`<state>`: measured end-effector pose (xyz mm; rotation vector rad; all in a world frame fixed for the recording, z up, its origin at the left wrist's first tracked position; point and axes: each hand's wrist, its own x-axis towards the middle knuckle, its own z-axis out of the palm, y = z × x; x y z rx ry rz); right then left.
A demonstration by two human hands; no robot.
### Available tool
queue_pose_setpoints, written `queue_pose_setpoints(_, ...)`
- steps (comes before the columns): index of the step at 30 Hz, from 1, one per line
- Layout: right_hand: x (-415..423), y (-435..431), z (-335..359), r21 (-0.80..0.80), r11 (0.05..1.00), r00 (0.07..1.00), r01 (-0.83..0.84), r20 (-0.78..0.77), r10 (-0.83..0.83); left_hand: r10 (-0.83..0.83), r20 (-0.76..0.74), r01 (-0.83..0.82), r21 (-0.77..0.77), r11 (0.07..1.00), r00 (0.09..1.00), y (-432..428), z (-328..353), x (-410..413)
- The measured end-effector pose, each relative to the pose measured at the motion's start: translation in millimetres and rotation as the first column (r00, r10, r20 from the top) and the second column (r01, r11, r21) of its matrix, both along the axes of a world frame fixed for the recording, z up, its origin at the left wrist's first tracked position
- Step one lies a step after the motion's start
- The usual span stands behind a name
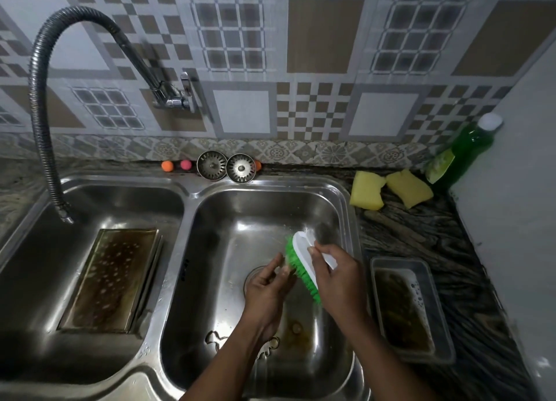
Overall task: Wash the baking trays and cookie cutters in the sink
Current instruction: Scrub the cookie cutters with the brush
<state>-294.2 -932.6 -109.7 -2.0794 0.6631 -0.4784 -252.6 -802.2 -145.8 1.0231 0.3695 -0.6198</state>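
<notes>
The sink [187,188] holds a large baking tray [111,280] in its left basin; a smaller tray [412,309] lies on the counter at the sink's right edge. Over the right basin the right hand [337,278] grips a green brush [302,260]; the left hand [266,285] pinches a small piece [284,269] against its bristles. Cookie cutters [212,337] lie at this basin's front edge.

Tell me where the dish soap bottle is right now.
In the head view, the green soap bottle sits in the back right corner of the counter, just behind the two yellow sponges and right of the sink.
</notes>
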Motion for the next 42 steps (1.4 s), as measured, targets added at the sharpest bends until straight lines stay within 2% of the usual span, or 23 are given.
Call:
queue_pose_setpoints(2, -1, -1, 0, -0.027, 0.998, 0.998, -0.059, 0.009, 0.059, 0.017, 0.000, -0.017, 0.035, 0.999, 1.000, 1, 1, 0)
queue_pose_setpoints(5, -1, -3, 1, 0.033, 0.994, 0.995, -0.100, 0.024, 0.099, -0.033, 0.081, 0.022, 0.133, 0.991, 0.996, 9, -2, 1)
queue_pose_setpoints(7, 2, -7, 0, 0.124, 0.992, 0.999, -0.020, 0.034, 0.016, -0.057, 0.112, 0.037, 0.168, 0.985, 0.992, 14, 0, 5)
queue_pose_setpoints(9, 2, -10, -3, 0.206, 0.977, 0.995, 0.061, 0.060, -0.075, -0.076, 0.081, 0.067, 0.115, 0.991, 0.994, 13, 3, 8)
queue_pose_setpoints(11, 1, -8, -3, 0.337, 0.938, 0.988, 0.084, 0.093, -0.122, -0.078, -0.001, 0.078, 0.028, 0.997, 0.997, 10, 8, 7)
queue_pose_setpoints(13, 3, -2, -2, 0.434, 0.898, 0.983, 0.078, 0.114, -0.141, -0.153, 0.015, 0.151, 0.057, 0.987, 0.988, 8, 9, 5)
queue_pose_setpoints(16, 6, 3, -4, 0.403, 0.915, 0.991, 0.026, 0.111, -0.077, -0.296, 0.132, 0.282, 0.115, 0.952, 0.946, 7, 8, 1)
queue_pose_setpoints(19, 5, -2, -4, 0.403, 0.915, 0.991, -0.028, 0.128, -0.026, -0.267, 0.130, 0.260, 0.067, 0.963, 0.955, 7, 8, 1)
queue_pose_setpoints(23, -1, -12, 5, 0.381, 0.914, 0.988, -0.139, 0.120, 0.100, -0.175, 0.021, 0.176, -0.107, 0.978, 0.984, 12, 4, -2)
queue_pose_setpoints(25, -2, -17, 7, 0.312, 0.922, 0.973, -0.229, 0.059, 0.222, -0.156, -0.055, 0.140, -0.225, 0.964, 0.986, 18, 3, -2)
queue_pose_setpoints(27, -1, -22, 8, 0.248, 0.927, 0.954, -0.282, -0.026, 0.297, -0.190, -0.054, 0.167, -0.286, 0.943, 0.980, 25, 1, -2)
queue_pose_setpoints(30, 1, -20, 1, 0.171, 0.957, 0.961, -0.236, -0.108, 0.256, -0.243, 0.059, 0.250, -0.191, 0.949, 0.968, 25, 0, -4)
queue_pose_setpoints(34, 10, -5, -10, 0.118, 0.993, 0.989, -0.029, -0.139, 0.045, -0.233, 0.210, 0.231, 0.034, 0.972, 0.950, 15, 6, 0)
queue_pose_setpoints(38, 17, 7, -12, 0.152, 0.978, 0.979, 0.140, -0.172, -0.114, -0.285, 0.344, 0.223, 0.209, 0.952, 0.895, 16, 14, 8)
queue_pose_setpoints(42, 6, 6, -12, 0.130, 0.983, 0.984, 0.133, -0.139, -0.115, -0.412, 0.389, 0.261, 0.385, 0.885, 0.824, 22, 13, 6)
